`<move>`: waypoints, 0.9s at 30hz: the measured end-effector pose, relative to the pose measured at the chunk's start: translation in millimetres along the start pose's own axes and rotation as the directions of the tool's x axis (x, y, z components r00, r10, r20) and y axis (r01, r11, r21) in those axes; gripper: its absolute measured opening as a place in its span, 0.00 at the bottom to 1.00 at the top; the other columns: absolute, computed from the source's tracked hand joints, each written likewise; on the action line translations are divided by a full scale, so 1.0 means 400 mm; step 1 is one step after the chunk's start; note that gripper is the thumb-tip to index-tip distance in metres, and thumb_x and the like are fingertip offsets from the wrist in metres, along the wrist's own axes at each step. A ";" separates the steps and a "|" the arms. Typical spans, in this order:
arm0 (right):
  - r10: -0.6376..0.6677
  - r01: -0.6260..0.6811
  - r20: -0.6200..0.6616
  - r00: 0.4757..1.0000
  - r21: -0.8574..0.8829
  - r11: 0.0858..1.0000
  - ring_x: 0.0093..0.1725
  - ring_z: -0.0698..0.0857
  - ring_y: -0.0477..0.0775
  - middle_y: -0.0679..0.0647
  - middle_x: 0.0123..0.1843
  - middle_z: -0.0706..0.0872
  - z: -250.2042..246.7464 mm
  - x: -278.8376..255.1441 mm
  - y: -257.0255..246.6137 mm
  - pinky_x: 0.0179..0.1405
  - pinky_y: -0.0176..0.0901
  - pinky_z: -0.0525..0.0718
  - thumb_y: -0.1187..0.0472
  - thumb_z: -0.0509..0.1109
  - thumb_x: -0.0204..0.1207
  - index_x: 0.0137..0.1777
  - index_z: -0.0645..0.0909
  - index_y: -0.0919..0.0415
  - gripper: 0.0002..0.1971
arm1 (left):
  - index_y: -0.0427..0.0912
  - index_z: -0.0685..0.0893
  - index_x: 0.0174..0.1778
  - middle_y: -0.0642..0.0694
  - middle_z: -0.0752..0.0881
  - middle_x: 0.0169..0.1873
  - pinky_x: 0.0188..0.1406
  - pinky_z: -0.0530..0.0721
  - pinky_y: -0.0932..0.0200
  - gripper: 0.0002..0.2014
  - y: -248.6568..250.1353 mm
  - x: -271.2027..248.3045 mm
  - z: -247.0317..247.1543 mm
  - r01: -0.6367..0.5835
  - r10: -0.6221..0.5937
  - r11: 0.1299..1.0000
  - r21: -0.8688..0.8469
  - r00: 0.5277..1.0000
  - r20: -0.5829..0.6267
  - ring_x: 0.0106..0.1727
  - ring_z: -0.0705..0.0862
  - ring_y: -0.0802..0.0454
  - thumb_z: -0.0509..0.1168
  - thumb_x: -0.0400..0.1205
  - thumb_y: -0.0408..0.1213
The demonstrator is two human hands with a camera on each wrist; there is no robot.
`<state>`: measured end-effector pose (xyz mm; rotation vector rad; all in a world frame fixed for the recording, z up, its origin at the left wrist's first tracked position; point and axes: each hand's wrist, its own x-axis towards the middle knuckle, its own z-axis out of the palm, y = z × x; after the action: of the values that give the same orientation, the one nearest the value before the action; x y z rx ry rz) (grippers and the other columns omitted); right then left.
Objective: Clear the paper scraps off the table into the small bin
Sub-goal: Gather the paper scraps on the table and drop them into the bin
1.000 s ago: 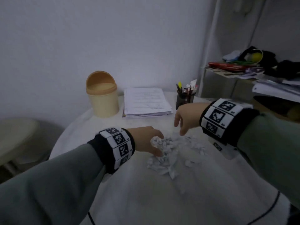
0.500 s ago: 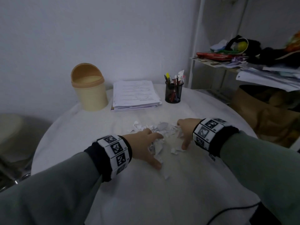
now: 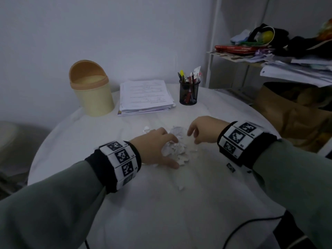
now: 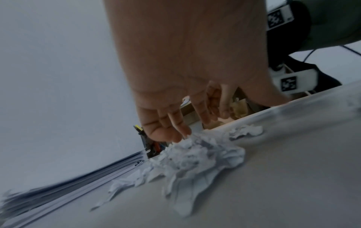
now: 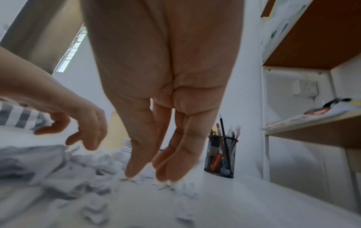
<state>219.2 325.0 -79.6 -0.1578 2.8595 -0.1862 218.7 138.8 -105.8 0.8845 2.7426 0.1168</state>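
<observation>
White paper scraps (image 3: 177, 150) lie heaped in the middle of the round white table (image 3: 161, 203). My left hand (image 3: 172, 152) cups the heap's left side, fingers resting on top and thumb stretched along the near edge. In the left wrist view its fingertips (image 4: 175, 134) touch the crumpled scraps (image 4: 197, 158). To the right of the heap my right hand (image 3: 193, 138) hovers, fingers (image 5: 136, 166) straight and pointing down just above the table, holding nothing. The small beige bin (image 3: 93, 97) stands at the back left, its tan swing lid tipped open.
A stack of printed sheets (image 3: 145, 96) lies right of the bin, then a black mesh pen cup (image 3: 188, 94). Single stray scraps sit at the far left (image 3: 146, 129) and near (image 3: 180, 187) sides of the heap. A cluttered shelf (image 3: 269, 51) stands at the right.
The scraps have been drawn from a loose spread into a tighter heap under my left hand. My right hand has come up off the table and now hangs beside the heap.
</observation>
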 end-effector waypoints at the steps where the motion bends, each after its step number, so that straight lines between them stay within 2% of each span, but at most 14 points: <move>1: 0.035 -0.035 0.008 0.999 -0.042 0.999 0.58 0.84 0.55 0.55 0.64 0.85 -0.006 -0.008 0.008 0.50 0.38 0.77 0.63 0.74 0.74 0.68 0.80 0.58 0.21 | 0.61 0.65 0.73 0.50 0.68 0.70 0.73 0.73 0.44 0.45 0.009 -0.007 0.003 -0.021 0.021 1.000 0.006 1.000 0.009 0.71 0.70 0.47 0.71 0.61 0.70; 3: 0.109 -0.099 0.078 0.991 -0.126 0.987 0.53 0.85 0.58 0.59 0.60 0.86 -0.003 -0.019 0.020 0.47 0.41 0.78 0.60 0.73 0.75 0.64 0.80 0.64 0.18 | 0.63 0.61 0.75 0.51 0.64 0.72 0.74 0.71 0.43 0.51 0.023 -0.016 0.014 -0.044 0.042 0.999 0.021 0.998 0.052 0.74 0.66 0.48 0.73 0.57 0.71; 5: 0.134 -0.115 0.092 0.987 -0.183 0.976 0.37 0.80 0.56 0.58 0.41 0.84 0.017 -0.028 0.019 0.40 0.40 0.76 0.58 0.73 0.75 0.42 0.78 0.65 0.10 | 0.64 0.56 0.76 0.52 0.61 0.74 0.76 0.69 0.41 0.55 0.028 -0.017 0.025 -0.039 0.037 0.999 0.023 0.996 0.086 0.76 0.62 0.47 0.74 0.55 0.70; 6: 0.139 -0.119 0.082 0.987 -0.206 0.971 0.32 0.77 0.54 0.55 0.33 0.78 0.030 -0.024 0.019 0.36 0.39 0.75 0.60 0.72 0.75 0.35 0.74 0.64 0.12 | 0.63 0.55 0.77 0.52 0.60 0.75 0.77 0.68 0.41 0.56 0.028 -0.014 0.029 -0.031 0.029 0.999 0.026 0.995 0.096 0.77 0.61 0.47 0.75 0.55 0.69; 8: 0.109 -0.093 0.054 0.993 -0.240 0.966 0.35 0.75 0.56 0.54 0.29 0.70 0.047 -0.024 0.004 0.31 0.37 0.71 0.64 0.68 0.77 0.36 0.72 0.65 0.11 | 0.61 0.54 0.79 0.50 0.59 0.77 0.78 0.66 0.42 0.54 0.024 -0.005 0.030 -0.006 0.002 0.999 0.034 0.994 0.108 0.78 0.60 0.45 0.75 0.59 0.67; 10: 0.041 -0.026 0.055 0.998 -0.244 0.969 0.43 0.77 0.57 0.59 0.36 0.77 0.058 -0.025 -0.019 0.35 0.38 0.73 0.65 0.65 0.78 0.44 0.79 0.70 0.07 | 0.59 0.56 0.79 0.48 0.59 0.78 0.78 0.65 0.42 0.50 0.013 0.004 0.026 0.036 -0.042 0.998 0.049 0.991 0.127 0.79 0.60 0.44 0.72 0.64 0.66; 11: -0.022 0.036 0.063 0.998 -0.220 0.975 0.46 0.81 0.58 0.61 0.42 0.83 0.061 -0.025 -0.027 0.40 0.39 0.77 0.65 0.65 0.78 0.50 0.83 0.71 0.10 | 0.59 0.57 0.79 0.48 0.59 0.78 0.78 0.65 0.42 0.47 0.003 0.009 0.024 0.059 -0.066 0.997 0.059 0.990 0.126 0.79 0.60 0.43 0.71 0.66 0.65; 13: -0.078 0.083 0.045 0.996 -0.102 0.991 0.55 0.87 0.57 0.57 0.54 0.90 0.058 -0.025 -0.034 0.53 0.41 0.82 0.64 0.69 0.76 0.58 0.88 0.64 0.13 | 0.59 0.61 0.78 0.46 0.61 0.77 0.77 0.66 0.42 0.42 -0.019 0.017 0.014 0.097 -0.102 0.993 0.061 0.991 0.090 0.78 0.62 0.42 0.69 0.70 0.64; 15: -0.093 0.093 0.002 0.996 -0.020 0.995 0.57 0.87 0.53 0.53 0.57 0.90 0.042 -0.023 -0.031 0.56 0.39 0.82 0.62 0.74 0.73 0.58 0.88 0.59 0.14 | 0.59 0.62 0.77 0.46 0.63 0.76 0.77 0.67 0.44 0.40 -0.036 0.016 0.001 0.113 -0.114 0.993 0.030 0.993 0.043 0.77 0.64 0.43 0.68 0.71 0.64; 17: -0.058 0.059 -0.020 0.998 0.016 0.998 0.52 0.85 0.51 0.51 0.53 0.88 0.024 -0.018 -0.016 0.51 0.40 0.82 0.55 0.79 0.68 0.59 0.87 0.58 0.19 | 0.61 0.60 0.78 0.48 0.63 0.76 0.77 0.67 0.43 0.46 -0.044 0.004 -0.007 0.092 -0.092 0.996 0.004 0.995 0.036 0.76 0.64 0.44 0.70 0.64 0.68; 19: -0.007 0.007 0.004 1.000 -0.007 1.000 0.51 0.80 0.50 0.49 0.52 0.81 0.018 -0.015 0.000 0.49 0.41 0.78 0.48 0.82 0.62 0.62 0.81 0.56 0.29 | 0.63 0.55 0.78 0.50 0.61 0.76 0.77 0.67 0.41 0.56 -0.041 -0.012 -0.004 0.052 -0.055 0.998 0.036 0.994 0.093 0.77 0.62 0.46 0.74 0.55 0.70; 21: 0.059 -0.055 0.054 0.997 -0.066 0.996 0.58 0.79 0.53 0.51 0.61 0.78 0.029 -0.008 0.007 0.55 0.45 0.79 0.42 0.84 0.55 0.69 0.72 0.52 0.42 | 0.64 0.49 0.79 0.52 0.56 0.79 0.78 0.65 0.38 0.63 -0.037 -0.019 0.006 0.045 -0.058 0.995 0.087 0.987 0.152 0.79 0.58 0.44 0.77 0.51 0.68; 24: 0.125 -0.114 0.094 0.988 -0.113 0.987 0.73 0.72 0.61 0.56 0.74 0.67 0.048 0.014 0.005 0.69 0.56 0.77 0.38 0.85 0.47 0.80 0.55 0.48 0.61 | 0.62 0.42 0.81 0.52 0.47 0.82 0.79 0.61 0.36 0.67 -0.036 -0.003 0.009 0.083 -0.101 0.991 0.103 0.979 0.179 0.83 0.51 0.42 0.79 0.53 0.66; 27: 0.145 -0.124 0.145 0.979 -0.147 0.981 0.80 0.64 0.62 0.58 0.82 0.57 0.040 0.032 -0.011 0.76 0.58 0.71 0.38 0.85 0.49 0.84 0.40 0.49 0.70 | 0.59 0.42 0.82 0.50 0.47 0.83 0.80 0.61 0.37 0.63 -0.046 0.026 -0.002 0.138 -0.149 0.987 0.087 0.980 0.130 0.83 0.52 0.41 0.76 0.58 0.66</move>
<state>211.7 317.2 -97.4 -0.0038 2.7141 0.0481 200.0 129.9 -109.9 0.6830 2.6865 -0.0754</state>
